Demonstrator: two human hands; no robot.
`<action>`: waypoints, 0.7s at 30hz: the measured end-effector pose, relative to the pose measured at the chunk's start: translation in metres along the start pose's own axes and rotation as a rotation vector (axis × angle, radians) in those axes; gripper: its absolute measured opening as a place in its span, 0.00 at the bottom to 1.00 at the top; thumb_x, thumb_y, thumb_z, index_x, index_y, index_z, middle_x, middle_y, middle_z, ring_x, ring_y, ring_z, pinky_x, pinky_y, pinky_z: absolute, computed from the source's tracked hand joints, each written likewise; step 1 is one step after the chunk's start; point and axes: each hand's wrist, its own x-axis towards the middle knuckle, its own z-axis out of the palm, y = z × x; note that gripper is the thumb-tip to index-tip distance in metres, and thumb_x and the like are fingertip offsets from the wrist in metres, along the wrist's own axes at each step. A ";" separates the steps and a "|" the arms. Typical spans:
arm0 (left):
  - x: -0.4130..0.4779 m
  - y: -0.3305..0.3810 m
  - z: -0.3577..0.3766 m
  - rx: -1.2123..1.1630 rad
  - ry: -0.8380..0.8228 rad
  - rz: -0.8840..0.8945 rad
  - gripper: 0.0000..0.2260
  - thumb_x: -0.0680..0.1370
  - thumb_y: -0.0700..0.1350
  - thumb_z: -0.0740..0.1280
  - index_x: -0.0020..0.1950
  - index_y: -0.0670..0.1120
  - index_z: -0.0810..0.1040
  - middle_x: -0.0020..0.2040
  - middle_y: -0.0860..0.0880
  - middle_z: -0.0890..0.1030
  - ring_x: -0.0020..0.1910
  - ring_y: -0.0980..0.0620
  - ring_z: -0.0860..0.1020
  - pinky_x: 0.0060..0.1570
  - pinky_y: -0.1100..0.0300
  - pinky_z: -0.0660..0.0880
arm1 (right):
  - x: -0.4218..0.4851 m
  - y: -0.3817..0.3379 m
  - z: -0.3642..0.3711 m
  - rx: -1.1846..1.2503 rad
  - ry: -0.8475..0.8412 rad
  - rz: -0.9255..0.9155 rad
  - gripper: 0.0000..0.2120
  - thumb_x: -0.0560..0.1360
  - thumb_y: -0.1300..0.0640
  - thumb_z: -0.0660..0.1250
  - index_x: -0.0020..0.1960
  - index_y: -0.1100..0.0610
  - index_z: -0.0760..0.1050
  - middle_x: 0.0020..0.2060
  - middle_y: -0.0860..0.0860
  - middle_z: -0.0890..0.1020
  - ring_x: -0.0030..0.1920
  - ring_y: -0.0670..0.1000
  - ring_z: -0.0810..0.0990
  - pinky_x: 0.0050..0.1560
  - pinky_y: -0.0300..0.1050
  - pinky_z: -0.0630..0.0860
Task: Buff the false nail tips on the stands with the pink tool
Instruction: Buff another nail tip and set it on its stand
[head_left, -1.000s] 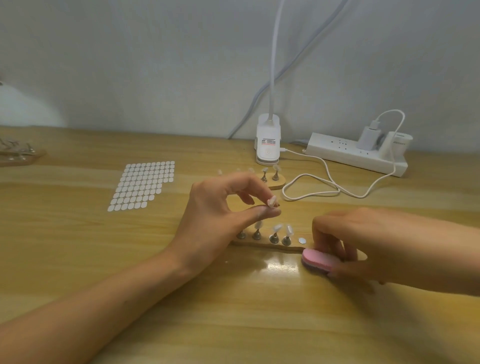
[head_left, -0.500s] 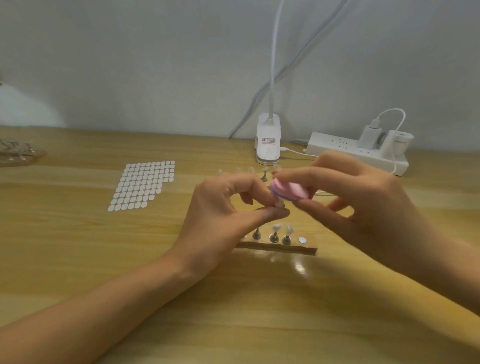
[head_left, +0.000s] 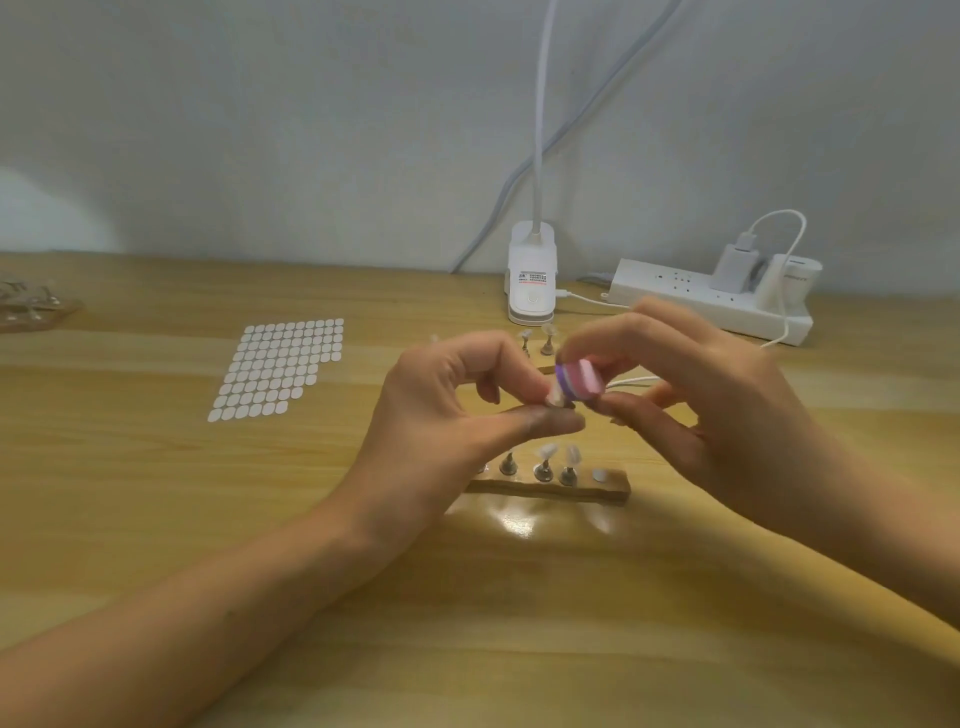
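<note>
Now, buffing in mid-air over the table (head_left: 519, 649).
Nearest, a wooden stand (head_left: 550, 489) carries small pegs (head_left: 543, 470). Above it the left hand (head_left: 441, 415) pinches one nail tip (head_left: 555, 399) between thumb and forefinger, and the right hand (head_left: 717, 415) grips the pink tool (head_left: 579, 382) against it. Beyond lie a second stand (head_left: 545, 347), a sticker sheet (head_left: 280, 366), a lamp clip (head_left: 531, 278) and a power strip (head_left: 691, 299).

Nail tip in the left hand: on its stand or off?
Off: the left hand pinches the nail tip aloft; the right-end disc on the near stand is bare.
</note>
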 end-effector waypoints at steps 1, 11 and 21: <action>0.000 0.000 0.000 0.002 0.009 0.006 0.08 0.63 0.51 0.77 0.34 0.55 0.79 0.31 0.64 0.78 0.37 0.65 0.73 0.43 0.75 0.67 | 0.000 0.000 0.000 0.001 0.007 0.019 0.11 0.77 0.58 0.66 0.59 0.50 0.77 0.49 0.47 0.78 0.49 0.47 0.81 0.41 0.42 0.81; 0.000 -0.002 -0.001 0.076 0.003 0.064 0.09 0.64 0.52 0.77 0.34 0.59 0.77 0.32 0.65 0.77 0.37 0.64 0.73 0.43 0.75 0.68 | -0.002 -0.003 0.002 0.010 0.025 -0.040 0.08 0.81 0.54 0.62 0.59 0.51 0.74 0.49 0.46 0.74 0.46 0.49 0.79 0.40 0.42 0.79; -0.002 0.001 0.001 0.056 -0.014 0.032 0.09 0.63 0.51 0.78 0.33 0.57 0.78 0.31 0.64 0.76 0.36 0.62 0.72 0.41 0.75 0.68 | -0.003 -0.001 0.002 -0.083 0.043 -0.097 0.07 0.82 0.50 0.60 0.59 0.47 0.70 0.48 0.45 0.71 0.41 0.48 0.76 0.38 0.42 0.77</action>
